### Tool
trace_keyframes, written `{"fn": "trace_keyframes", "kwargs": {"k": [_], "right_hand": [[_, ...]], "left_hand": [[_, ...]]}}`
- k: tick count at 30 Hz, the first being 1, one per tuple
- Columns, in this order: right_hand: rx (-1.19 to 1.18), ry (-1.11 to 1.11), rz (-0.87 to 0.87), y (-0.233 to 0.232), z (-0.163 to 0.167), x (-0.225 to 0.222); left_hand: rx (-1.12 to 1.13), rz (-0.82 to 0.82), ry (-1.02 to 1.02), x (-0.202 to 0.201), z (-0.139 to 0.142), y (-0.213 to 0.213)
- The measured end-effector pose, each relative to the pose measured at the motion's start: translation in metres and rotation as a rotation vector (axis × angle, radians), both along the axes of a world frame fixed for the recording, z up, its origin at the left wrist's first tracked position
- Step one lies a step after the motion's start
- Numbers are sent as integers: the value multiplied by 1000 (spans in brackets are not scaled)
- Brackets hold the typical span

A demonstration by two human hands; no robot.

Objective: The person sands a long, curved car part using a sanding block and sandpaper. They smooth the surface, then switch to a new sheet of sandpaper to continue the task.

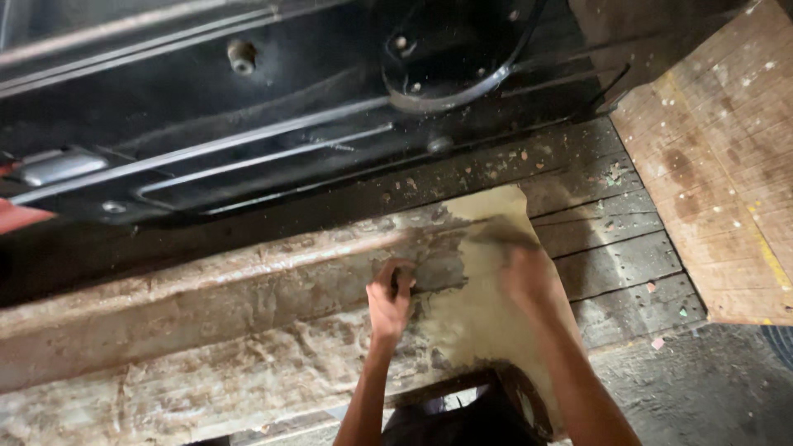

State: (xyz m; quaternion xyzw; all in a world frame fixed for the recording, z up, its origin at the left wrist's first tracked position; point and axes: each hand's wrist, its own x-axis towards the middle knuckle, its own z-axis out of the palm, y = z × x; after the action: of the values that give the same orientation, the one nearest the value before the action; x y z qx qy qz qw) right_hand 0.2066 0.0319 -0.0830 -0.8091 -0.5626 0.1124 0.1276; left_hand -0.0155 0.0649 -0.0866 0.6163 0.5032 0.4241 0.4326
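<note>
- My left hand is curled shut around a small dark tool, perhaps a scraper; its tip touches the worn, crusted wooden beam that runs from the near left toward the middle of the scene.
- My right hand is blurred; it seems to press flat on the pale yellowish sheet, but I cannot tell how far its fingers are spread or whether they pinch anything.
- The sheet lies draped over the beam's right end, its far corner reaching the dark floor planks and its near edge hanging over the beam's near side.
- Beyond the beam sits a black metal machine frame with rails and a round plate; a lighter plywood board lies at the far right.
- Risk, as I judge it: the tool could skid on the flaky crust and jab toward my right hand, which is just beside it.
- The sheet looks loose at its edges; a hard stroke could tear it or drag it off the beam.
- Grit scattered on the planks could get trapped under the sheet.
</note>
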Motion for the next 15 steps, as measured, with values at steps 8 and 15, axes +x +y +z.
{"fn": "trace_keyframes", "kwargs": {"k": [8, 15], "right_hand": [[672, 18, 585, 31, 16, -30], [52, 318, -148, 15, 42, 22]], "left_hand": [[-27, 27, 43, 4, 0, 5], [21, 33, -26, -10, 2, 3]]}}
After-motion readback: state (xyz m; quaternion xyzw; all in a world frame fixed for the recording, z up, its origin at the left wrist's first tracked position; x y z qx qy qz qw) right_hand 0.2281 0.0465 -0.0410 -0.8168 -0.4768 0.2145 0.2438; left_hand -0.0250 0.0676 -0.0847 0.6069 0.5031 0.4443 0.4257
